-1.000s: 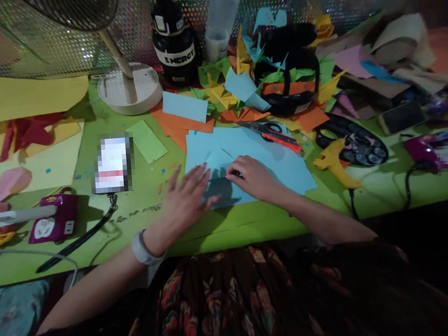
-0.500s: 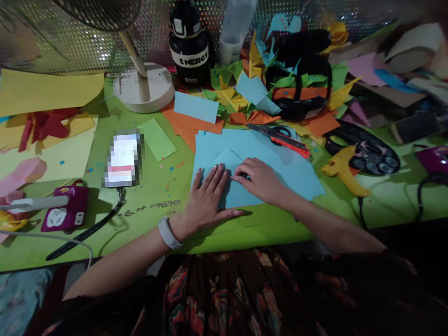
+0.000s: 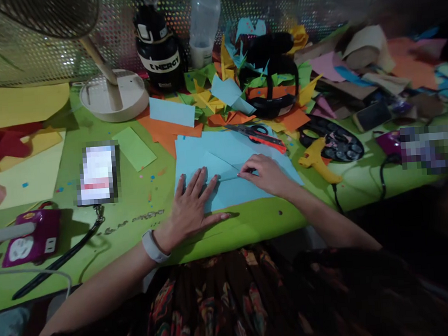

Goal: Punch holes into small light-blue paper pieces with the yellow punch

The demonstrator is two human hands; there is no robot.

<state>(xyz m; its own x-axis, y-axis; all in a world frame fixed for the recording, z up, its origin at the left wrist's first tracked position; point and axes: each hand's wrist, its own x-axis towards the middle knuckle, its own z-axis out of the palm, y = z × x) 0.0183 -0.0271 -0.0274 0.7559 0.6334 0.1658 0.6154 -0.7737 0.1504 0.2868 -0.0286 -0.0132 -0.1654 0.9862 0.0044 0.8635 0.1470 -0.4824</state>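
Observation:
A small folded piece of light blue paper [image 3: 221, 166] lies on larger light blue sheets [image 3: 192, 145] on the table. My left hand [image 3: 191, 203] rests flat with fingers spread, its fingertips on the lower left part of the folded piece. At its right corner my right hand [image 3: 265, 174] is closed in a pinch, thumb and index finger together on the paper's edge. Just behind my right hand, scissors [image 3: 260, 132] with dark blades lie beside a red-orange cutter [image 3: 272, 143] on the blue sheets.
A phone [image 3: 97, 172] with a black strap and a green paper strip [image 3: 134, 147] lie left. A fan [image 3: 114, 101], a black bottle [image 3: 160, 60] and paper scraps stand behind. A yellow glue gun [image 3: 319, 162] lies right, near a black tray [image 3: 335, 139]. The table's front edge [image 3: 251, 232] is close.
The view has swung to the right. My right hand's pinch has shifted rightward along the folded paper, away from my left fingertips. My left hand stays pressed on the paper.

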